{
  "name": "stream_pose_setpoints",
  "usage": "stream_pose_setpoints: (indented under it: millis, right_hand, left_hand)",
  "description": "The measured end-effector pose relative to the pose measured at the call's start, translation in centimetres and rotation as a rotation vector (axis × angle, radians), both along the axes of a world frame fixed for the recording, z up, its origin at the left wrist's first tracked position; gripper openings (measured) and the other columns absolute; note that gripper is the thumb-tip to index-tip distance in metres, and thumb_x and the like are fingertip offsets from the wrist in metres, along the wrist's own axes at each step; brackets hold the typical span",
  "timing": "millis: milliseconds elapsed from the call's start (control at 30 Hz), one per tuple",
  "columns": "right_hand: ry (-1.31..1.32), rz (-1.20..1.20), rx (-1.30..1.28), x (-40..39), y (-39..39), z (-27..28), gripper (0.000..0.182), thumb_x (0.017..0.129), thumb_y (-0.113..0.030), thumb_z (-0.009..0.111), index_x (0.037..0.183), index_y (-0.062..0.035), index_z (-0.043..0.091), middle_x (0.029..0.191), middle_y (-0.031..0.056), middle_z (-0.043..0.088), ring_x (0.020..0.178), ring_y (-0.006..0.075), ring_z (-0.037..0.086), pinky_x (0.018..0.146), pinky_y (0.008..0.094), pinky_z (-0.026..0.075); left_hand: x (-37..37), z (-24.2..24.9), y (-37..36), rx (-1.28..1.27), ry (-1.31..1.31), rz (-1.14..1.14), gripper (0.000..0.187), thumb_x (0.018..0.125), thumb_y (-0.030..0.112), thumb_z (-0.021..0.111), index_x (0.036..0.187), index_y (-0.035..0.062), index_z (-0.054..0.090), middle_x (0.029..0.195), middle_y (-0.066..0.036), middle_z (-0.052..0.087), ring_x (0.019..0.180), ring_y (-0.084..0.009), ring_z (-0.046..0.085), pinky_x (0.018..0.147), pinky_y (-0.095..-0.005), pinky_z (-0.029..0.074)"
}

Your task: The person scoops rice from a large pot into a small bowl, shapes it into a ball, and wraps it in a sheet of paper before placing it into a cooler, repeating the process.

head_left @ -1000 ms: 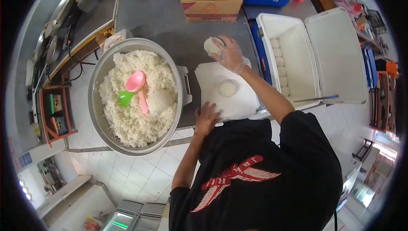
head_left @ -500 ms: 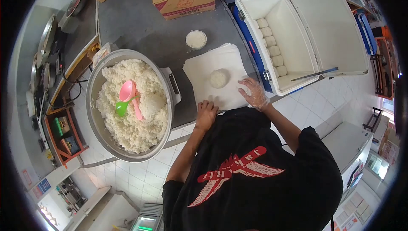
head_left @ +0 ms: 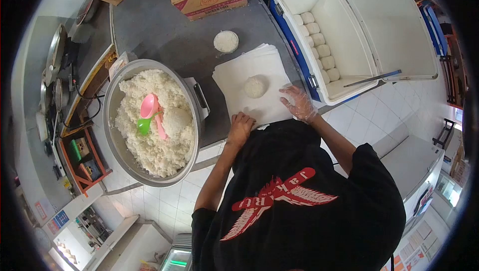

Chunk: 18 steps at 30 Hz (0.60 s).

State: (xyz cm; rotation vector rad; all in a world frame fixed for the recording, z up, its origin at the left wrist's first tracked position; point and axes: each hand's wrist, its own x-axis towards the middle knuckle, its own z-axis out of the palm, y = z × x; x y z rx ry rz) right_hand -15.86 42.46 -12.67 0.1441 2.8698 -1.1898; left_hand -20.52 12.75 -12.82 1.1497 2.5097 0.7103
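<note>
Here, the rice mound [head_left: 256, 87] sits on the paper stack [head_left: 228, 77], with the left hand [head_left: 242, 125] unclenched on the stack's near edge and the gloved right hand [head_left: 300, 105], fingers parted, at its right side.

Wide round fisheye view in even, moderately bright indoor light, with black, blurred corners and a faint purple rim. Left of the left grip [head_left: 242, 125], white rice [head_left: 157, 121] is pale yet keeps its grain. Above both grips, the gray tabletop [head_left: 164, 26] has a dull sheen, and the rice mound [head_left: 255, 87] between them casts a soft shadow on white paper [head_left: 232, 79] that looks nearly flat. The clear glove on the right grip [head_left: 298, 102] catches small highlights. Far below left, a green-lit strip [head_left: 178, 263] glows; outer shelves bend, smear and lose detail.
</note>
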Motion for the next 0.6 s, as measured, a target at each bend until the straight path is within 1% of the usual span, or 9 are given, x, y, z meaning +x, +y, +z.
stream_pose_setpoints:
  millis: [67, 167, 267, 367, 467, 567, 600]
  right_hand:
    - [0.013, -0.005, -0.016, -0.1, 0.1, -0.1, 0.035, 0.097, -0.038, 0.067, 0.124, -0.0154, 0.068, 0.123, 0.0162, 0.066, 0.126, 0.0383, 0.055, 0.107, 0.0490, 0.044]
    - [0.013, -0.016, -0.024, -0.3, 0.0, -0.1, 0.035, 0.096, -0.037, 0.067, 0.123, -0.0146, 0.068, 0.122, 0.0146, 0.067, 0.126, 0.0376, 0.054, 0.107, 0.0490, 0.043]
    - [0.021, -0.004, -0.051, -0.5, 0.1, 0.3, 0.034, 0.096, -0.036, 0.068, 0.122, -0.0141, 0.068, 0.123, 0.0143, 0.067, 0.125, 0.0377, 0.055, 0.107, 0.0495, 0.044]
    - [0.028, 0.000, -0.080, -0.7, 0.2, 0.8, 0.033, 0.096, -0.035, 0.068, 0.122, -0.0137, 0.068, 0.122, 0.0144, 0.067, 0.122, 0.0378, 0.057, 0.105, 0.0490, 0.044]
    - [0.046, -0.002, -0.058, -0.6, 0.2, 0.4, 0.033, 0.096, -0.034, 0.069, 0.121, -0.0130, 0.069, 0.119, 0.0146, 0.067, 0.119, 0.0373, 0.058, 0.103, 0.0477, 0.045]
    - [0.047, -0.013, -0.032, -0.8, 0.1, 0.1, 0.033, 0.096, -0.034, 0.069, 0.121, -0.0125, 0.069, 0.119, 0.0146, 0.068, 0.120, 0.0373, 0.058, 0.104, 0.0467, 0.046]
    - [0.039, -0.020, -0.024, -0.7, 0.1, 0.3, 0.033, 0.096, -0.034, 0.069, 0.121, -0.0124, 0.068, 0.120, 0.0146, 0.068, 0.121, 0.0375, 0.058, 0.104, 0.0465, 0.046]
  left_hand:
    - [-0.2, 0.1, 0.1, 0.025, -0.007, 0.007, 0.012, 0.087, 0.011, 0.069, 0.099, 0.0079, 0.072, 0.096, -0.008, 0.067, 0.103, -0.0291, 0.058, 0.092, -0.0449, 0.044]
    - [-0.7, -0.1, 0.2, -0.006, -0.055, 0.039, 0.014, 0.086, 0.013, 0.070, 0.099, 0.0078, 0.072, 0.094, -0.008, 0.066, 0.102, -0.0297, 0.058, 0.092, -0.0454, 0.044]
    - [-1.2, 0.7, 0.8, 0.068, -0.113, 0.114, 0.013, 0.085, 0.008, 0.071, 0.098, 0.0059, 0.070, 0.088, -0.010, 0.065, 0.095, -0.0304, 0.058, 0.085, -0.0459, 0.045]
    - [-1.5, 0.7, 1.0, -0.024, -0.212, 0.131, 0.020, 0.084, 0.014, 0.075, 0.102, 0.0063, 0.071, 0.102, -0.010, 0.066, 0.107, -0.0333, 0.058, 0.094, -0.0503, 0.043]
    - [-0.4, 3.7, 2.0, -0.007, 0.134, 0.198, 0.027, 0.082, 0.023, 0.079, 0.104, 0.0092, 0.071, 0.123, -0.010, 0.064, 0.125, -0.0390, 0.051, 0.105, -0.0575, 0.036]
    - [-0.4, 2.6, 1.3, 0.052, 0.056, 0.259, 0.039, 0.079, 0.038, 0.081, 0.108, 0.0131, 0.071, 0.144, -0.008, 0.054, 0.141, -0.0419, 0.037, 0.109, -0.0630, 0.030]
    - [-0.4, 1.6, 1.0, 0.053, 0.074, 0.224, 0.038, 0.080, 0.037, 0.080, 0.107, 0.0130, 0.071, 0.144, -0.007, 0.054, 0.141, -0.0410, 0.038, 0.109, -0.0621, 0.030]
